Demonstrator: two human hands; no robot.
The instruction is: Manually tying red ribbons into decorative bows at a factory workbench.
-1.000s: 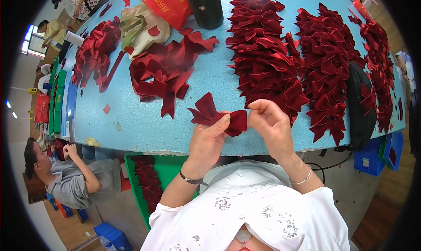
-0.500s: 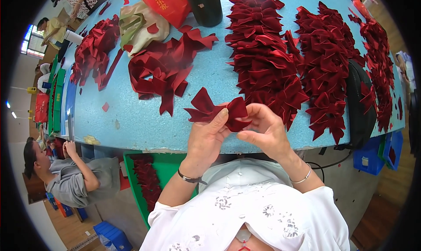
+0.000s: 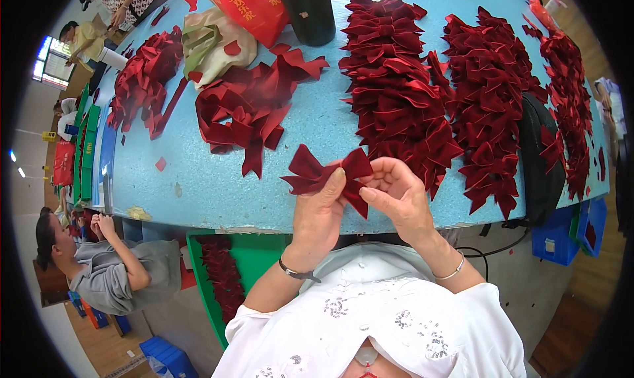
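Note:
Above the table's near edge is a dark red velvet bow [image 3: 305,171], with two loops up and its tails below. My left hand [image 3: 319,209] is closed on the middle of it, the thumb pressed flat across the centre. My right hand [image 3: 403,199] is closed at the bow's right side, its curled fingers and thumb against the right loop and tail. The left fingers behind the bow are mostly hidden. Loose red ribbon pieces [image 3: 264,100] lie just beyond, and a long row of finished bows [image 3: 389,80] runs away from me behind my right hand.
Further right are more bow rows [image 3: 489,113] and a black bag [image 3: 543,160]. A dark bottle [image 3: 307,14], red bag [image 3: 247,8] and pale cloth bag [image 3: 218,44] stand at the back. A green crate [image 3: 257,249] sits below the table edge; a person [image 3: 122,262] is at the left.
The bow has shifted slightly, and its right tail now hangs downward between my hands. My right thumb has closed in toward the bow. My left hand has moved a little to the right.

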